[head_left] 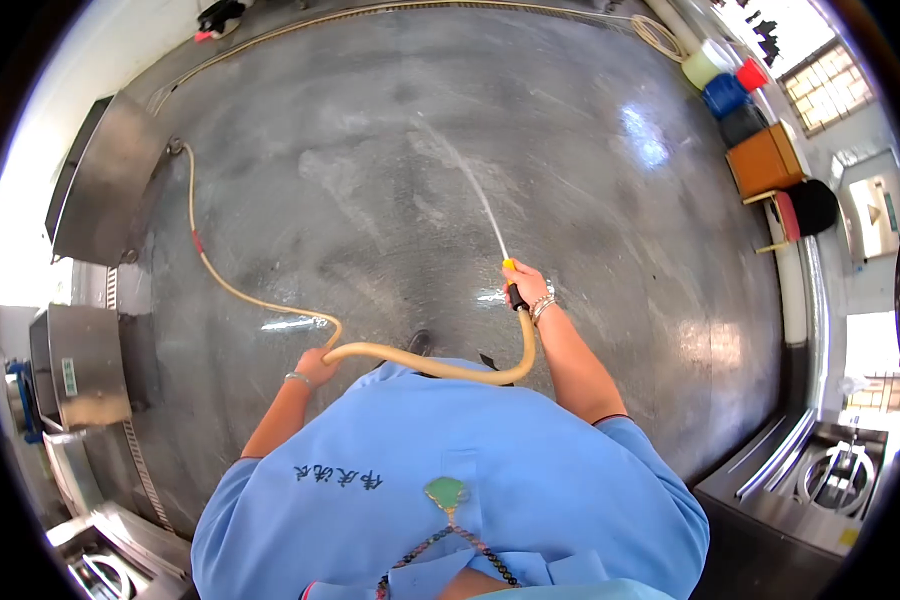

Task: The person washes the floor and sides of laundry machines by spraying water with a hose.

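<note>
My right hand (527, 285) is closed around a black and yellow spray nozzle (515, 293), in front of my body. From its tip a thin stream of water (475, 185) arcs forward onto the grey floor (370, 200). A beige hose (420, 358) runs from the nozzle, loops across in front of my blue shirt and reaches my left hand (317, 366), whose fingers are wrapped round it. Beyond my left hand the hose trails over the floor to the far left, with a red mark along it.
Steel cabinets (110, 190) stand along the left side. A coiled hose (658, 38), a blue bucket (725, 94), an orange-brown box (765, 160) and a chair (790, 212) line the right wall. Steel stove-like units (835, 480) fill both lower corners. A drain grate (145, 470) runs at left.
</note>
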Available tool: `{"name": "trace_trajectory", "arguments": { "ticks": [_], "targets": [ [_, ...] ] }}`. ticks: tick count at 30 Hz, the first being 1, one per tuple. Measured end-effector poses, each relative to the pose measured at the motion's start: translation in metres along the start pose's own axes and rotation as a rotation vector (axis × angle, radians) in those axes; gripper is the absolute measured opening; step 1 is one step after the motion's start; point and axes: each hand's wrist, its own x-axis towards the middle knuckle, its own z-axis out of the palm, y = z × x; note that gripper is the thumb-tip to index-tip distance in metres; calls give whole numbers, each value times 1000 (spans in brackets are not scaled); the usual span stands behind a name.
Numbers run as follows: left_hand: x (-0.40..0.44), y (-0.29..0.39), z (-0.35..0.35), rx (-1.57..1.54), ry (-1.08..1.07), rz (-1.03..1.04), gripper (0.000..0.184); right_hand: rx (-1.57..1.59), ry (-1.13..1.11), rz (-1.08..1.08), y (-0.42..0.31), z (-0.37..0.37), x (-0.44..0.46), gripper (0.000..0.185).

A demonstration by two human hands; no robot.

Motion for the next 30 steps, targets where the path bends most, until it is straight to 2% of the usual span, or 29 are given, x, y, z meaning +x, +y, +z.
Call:
{"name": "trace_trajectory", "arguments": {
  "ticks": [2,4,7,10,14,16,23,30],
  "targets": [
    [-1,5,-10,39,30,-19,30,37,79,-34,14,-18,6,38],
    [4,16,-18,65,12,-27,28,159,170,-87,21,-33,7,24],
    [14,20,-22,73,13,-27,26,254,247,-180,24,-44,1,14],
    [25,20,-24,54,36,16,25,333,299,-219,25,-47,-7,12],
    [34,29,-28,77,31,50,24,357,318,-213,23,-50,-13,13],
    [40,30,-26,89,26,95,24,218,216,-148,22,-49,-12,17],
    [38,32,-22,103,-16,126,24,235,140,-130,-3,-34,-27,38],
    [33,28,-21,84,-10,112,24,276,220,-258,-4,-47,-24,24]
  ]
}}
